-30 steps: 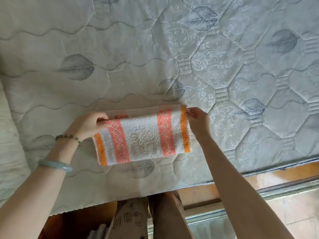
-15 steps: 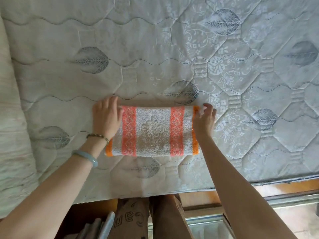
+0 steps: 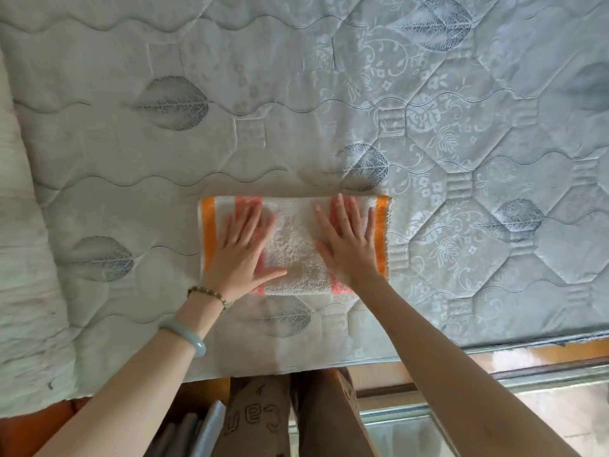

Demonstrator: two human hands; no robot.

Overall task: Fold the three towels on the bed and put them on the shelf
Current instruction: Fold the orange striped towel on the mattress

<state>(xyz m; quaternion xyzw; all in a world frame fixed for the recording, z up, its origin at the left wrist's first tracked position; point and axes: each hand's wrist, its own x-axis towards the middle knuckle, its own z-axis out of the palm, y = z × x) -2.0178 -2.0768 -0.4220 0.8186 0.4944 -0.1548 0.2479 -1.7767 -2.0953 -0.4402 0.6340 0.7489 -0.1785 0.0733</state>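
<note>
A white towel [image 3: 293, 245] with orange and pink stripes lies folded into a flat rectangle on the quilted mattress [image 3: 296, 94], near its front edge. My left hand [image 3: 242, 250] rests flat on the towel's left half, fingers spread. My right hand [image 3: 347, 244] lies flat on the right half, fingers spread too. Both palms press down and hold nothing. No other towel and no shelf are in view.
The mattress edge [image 3: 296, 367] runs just in front of my legs [image 3: 290, 420]. A wooden bed frame [image 3: 494, 354] and tiled floor [image 3: 560, 417] show at the lower right. Grey flat objects [image 3: 204, 430] stand by my left leg.
The towel has been laid flat after the fold. Both hands moved from gripping the towel's ends to lying flat on its top.
</note>
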